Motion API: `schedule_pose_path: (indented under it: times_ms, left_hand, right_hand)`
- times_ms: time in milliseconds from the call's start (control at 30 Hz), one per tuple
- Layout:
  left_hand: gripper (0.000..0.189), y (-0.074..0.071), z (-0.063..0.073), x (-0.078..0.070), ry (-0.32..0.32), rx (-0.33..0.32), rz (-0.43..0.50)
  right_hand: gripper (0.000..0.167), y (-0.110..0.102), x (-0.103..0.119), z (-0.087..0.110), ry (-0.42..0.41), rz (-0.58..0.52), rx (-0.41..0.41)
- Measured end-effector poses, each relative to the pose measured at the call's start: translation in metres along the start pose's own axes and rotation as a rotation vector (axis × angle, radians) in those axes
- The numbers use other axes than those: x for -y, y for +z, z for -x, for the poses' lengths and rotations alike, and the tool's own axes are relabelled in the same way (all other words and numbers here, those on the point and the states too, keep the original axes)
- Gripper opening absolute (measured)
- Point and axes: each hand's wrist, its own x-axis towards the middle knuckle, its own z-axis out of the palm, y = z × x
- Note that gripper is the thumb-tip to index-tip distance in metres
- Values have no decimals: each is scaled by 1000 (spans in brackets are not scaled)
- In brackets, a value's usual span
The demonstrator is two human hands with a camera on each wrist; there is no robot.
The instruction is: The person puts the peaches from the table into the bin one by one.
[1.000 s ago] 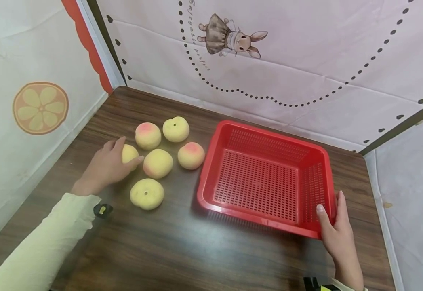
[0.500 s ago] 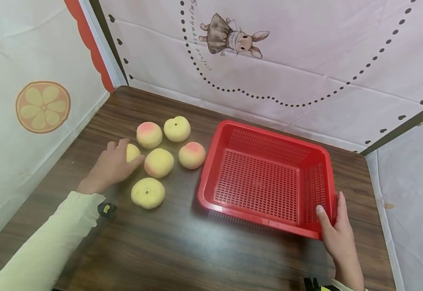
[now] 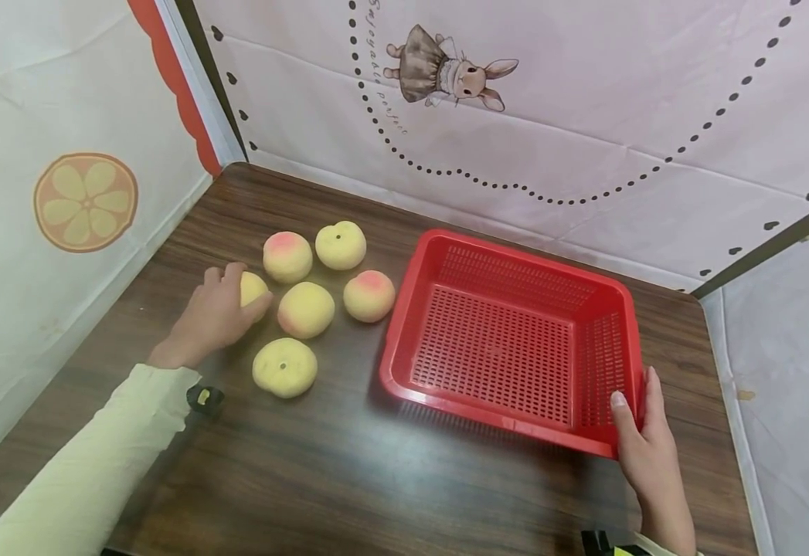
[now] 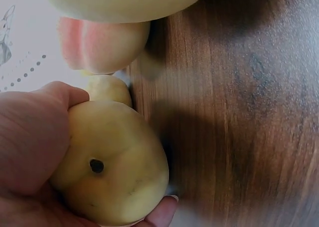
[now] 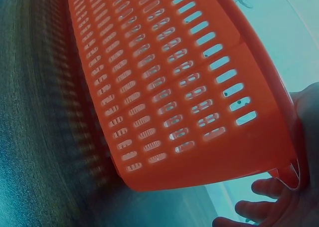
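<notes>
My left hand (image 3: 212,309) is at the left of the table, its thumb and fingers curled round a yellow peach (image 3: 253,289). In the left wrist view that peach (image 4: 117,162) shows its dark stem hole, with a fingertip under its lower edge. Close by lie several more peaches, among them a pink-tinged one (image 3: 306,310) near the thumb and a flattish one (image 3: 284,367) in front. My right hand (image 3: 647,455) grips the right end of a red plastic basket (image 3: 494,351), thumb over the rim and fingers outside. In the right wrist view the basket's slotted wall (image 5: 149,87) fills the middle.
Two pink-topped peaches (image 3: 287,257) (image 3: 369,296) and a yellow peach (image 3: 341,245) lie between the left hand and the basket. The wooden table (image 3: 348,479) meets printed cloth walls (image 3: 550,116) at the back and both sides.
My left hand has shifted very slightly right at the peach between the first and second frames. The right hand stays on the basket; the head view has drifted slightly.
</notes>
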Motion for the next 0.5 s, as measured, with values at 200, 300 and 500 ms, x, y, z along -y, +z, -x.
schedule_pose_path:
  times_ms: [200,300,500]
  left_hand:
    - [75,0,-1,4,-3,6,5]
    - [75,-1,-2,5,-7,6,9]
    - [74,-4,-4,4,-17,-5,28]
  right_hand:
    - [80,0,-1,0,-8,-6,-2]
    - [79,0,0,0,-12,1,-1]
    - [76,1,1,1,-6,-7,12]
